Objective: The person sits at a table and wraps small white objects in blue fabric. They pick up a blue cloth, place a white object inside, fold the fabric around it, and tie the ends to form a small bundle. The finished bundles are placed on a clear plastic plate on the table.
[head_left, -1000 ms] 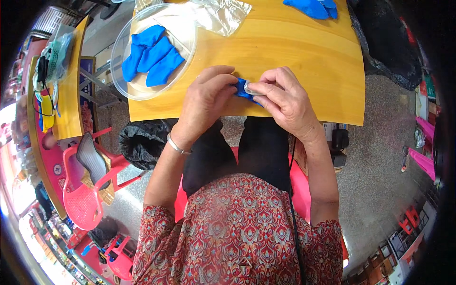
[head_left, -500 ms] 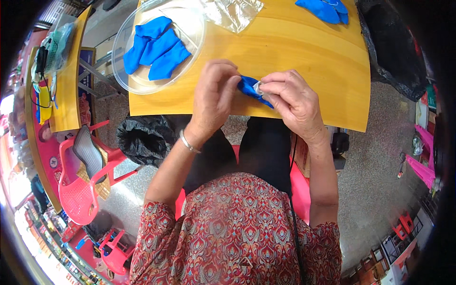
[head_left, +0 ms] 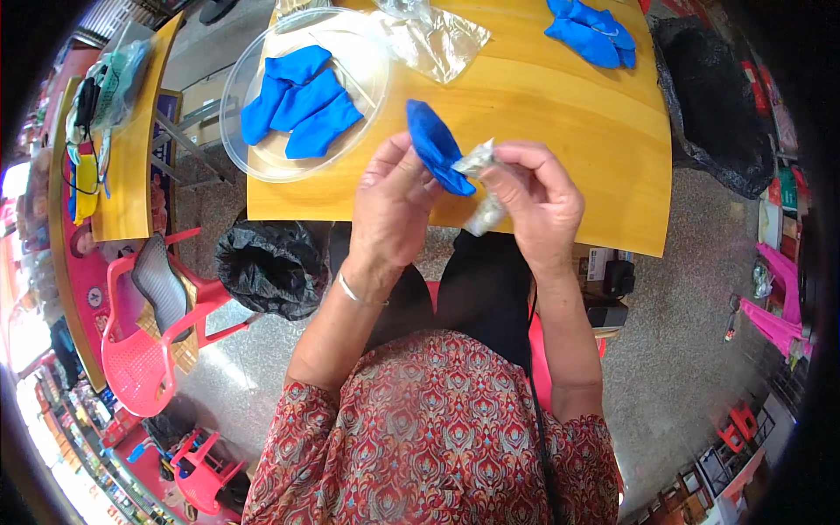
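Cloth piece, blue & pouch-like, is up off the tabletop nr its front edge, pinched btwn thumb & fingers of the L hand; the grip sits on its left side, prob. so the right side stays unblocked. R hand pinches a small clear packet w/ whitish contents, thumb against fingers; its upper end touches or is v. close to the cloth (can't tell which), & its lower part hangs below the fingers, prob. as it's gripped only partway. Both hands are up in front of the body, prob. for easy view & short reach. More blue pieces lie together in a clear round tub at upper left, prob. so they don't stray; other blue pieces sit apart nr the far right, reason unclear. Crinkled clear bag lies just beside the tub. Tabletop is yellow w/ wood grain, edges bent by the lens. Wide-mouthed black bag is by the right edge, support not visible; 2nd black bag is low down, L of the dark-trousered legs. Room: speckled grey floor, pink plastic chair w/ grey cushion, 2nd tabletop w/ cables & yellow item, packed shelves lower left, too blurred for detail.
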Demonstrator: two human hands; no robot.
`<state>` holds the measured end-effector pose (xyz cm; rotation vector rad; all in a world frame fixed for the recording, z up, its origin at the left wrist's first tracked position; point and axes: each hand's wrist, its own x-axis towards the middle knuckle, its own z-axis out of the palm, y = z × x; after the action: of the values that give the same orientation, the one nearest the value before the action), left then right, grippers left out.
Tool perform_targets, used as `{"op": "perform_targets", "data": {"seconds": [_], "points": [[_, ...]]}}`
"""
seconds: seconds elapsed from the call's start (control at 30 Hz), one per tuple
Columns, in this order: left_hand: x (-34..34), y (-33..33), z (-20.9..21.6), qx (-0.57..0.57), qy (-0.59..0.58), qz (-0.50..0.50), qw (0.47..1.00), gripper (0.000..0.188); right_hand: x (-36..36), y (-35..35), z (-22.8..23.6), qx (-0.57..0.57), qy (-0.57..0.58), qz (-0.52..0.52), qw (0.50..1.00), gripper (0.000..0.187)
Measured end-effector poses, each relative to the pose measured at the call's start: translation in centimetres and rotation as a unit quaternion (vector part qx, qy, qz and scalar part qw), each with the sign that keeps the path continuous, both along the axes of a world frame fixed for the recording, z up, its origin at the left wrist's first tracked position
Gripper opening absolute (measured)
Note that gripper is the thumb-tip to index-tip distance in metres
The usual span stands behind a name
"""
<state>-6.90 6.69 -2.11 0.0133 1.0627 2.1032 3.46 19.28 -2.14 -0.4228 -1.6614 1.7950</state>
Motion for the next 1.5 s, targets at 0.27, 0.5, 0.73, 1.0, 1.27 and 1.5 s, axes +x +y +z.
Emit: {"op": "perform_targets", "data": {"seconds": [0.27,0.5,0.73,1.0,1.27,1.5], "points": [[0.1,0.3,0.0,-0.03,-0.004,-0.036,0.999,0.021,0.0,1.9,-0.1,-0.151,-0.064,0.074,0.984,0.033],[1.0,0.6,0.2,-0.059,0.066,-0.042,0.995,0.025,-0.5,1.0,1.1,-0.013,-0.128,0.077,0.989,0.017],[1.4,0.5,1.0,-0.143,0.17,0.071,0.972,0.02,-0.2,1.4,0.7,0.008,-0.124,0.083,0.989,0.011],[1.4,-0.3,0.6,-0.258,0.529,0.056,0.807,0.013,-0.4,1.3,1.5,0.014,-0.153,0.093,0.984,0.014],[1.4,-0.2,1.1,-0.213,0.21,0.016,0.954,0.008,-0.7,1.1,0.8,0.194,-0.154,-0.011,0.969,0.012],[1.9,0.2,0.6,-0.226,0.3,0.047,0.926,0.006,-0.4,-1.0,1.4,0.257,-0.124,-0.031,0.958,0.012]]}}
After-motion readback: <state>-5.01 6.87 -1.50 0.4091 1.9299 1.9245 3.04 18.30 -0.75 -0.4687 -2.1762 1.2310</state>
